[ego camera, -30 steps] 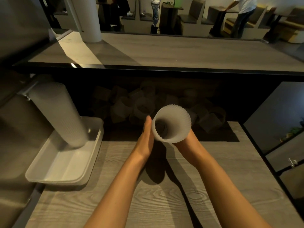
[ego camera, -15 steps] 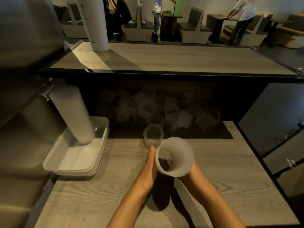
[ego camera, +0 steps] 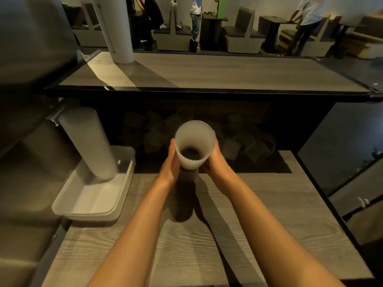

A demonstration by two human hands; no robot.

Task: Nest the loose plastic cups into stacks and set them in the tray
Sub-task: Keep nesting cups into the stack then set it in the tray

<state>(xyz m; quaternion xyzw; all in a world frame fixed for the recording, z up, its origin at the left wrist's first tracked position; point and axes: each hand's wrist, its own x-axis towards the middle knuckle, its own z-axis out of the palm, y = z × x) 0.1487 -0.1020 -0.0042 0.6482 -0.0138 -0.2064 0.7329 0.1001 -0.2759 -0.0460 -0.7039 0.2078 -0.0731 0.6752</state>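
I hold a short stack of translucent ribbed cups (ego camera: 194, 141) upright over the table, its open mouth facing me. My right hand (ego camera: 215, 160) grips the stack's right side. My left hand (ego camera: 171, 160) presses against its left side with the fingers pointing forward. The stack's lower end (ego camera: 189, 174) reaches down towards the table between my wrists. A white plastic tray (ego camera: 93, 204) sits at the left, and a tall stack of nested cups (ego camera: 89, 141) leans in it. Several loose cups (ego camera: 250, 145) lie in the shadow under the counter.
A raised wooden counter (ego camera: 207, 73) with a black edge overhangs the loose cups. A white pillar (ego camera: 116, 30) stands on it at the left. The wooden table (ego camera: 259, 214) ends at a black edge on the right. People stand among the seats far behind.
The stack has gone from tilted towards me to upright and moved forward, over the spot where a single clear cup stood. Both hands have closed in on its sides.
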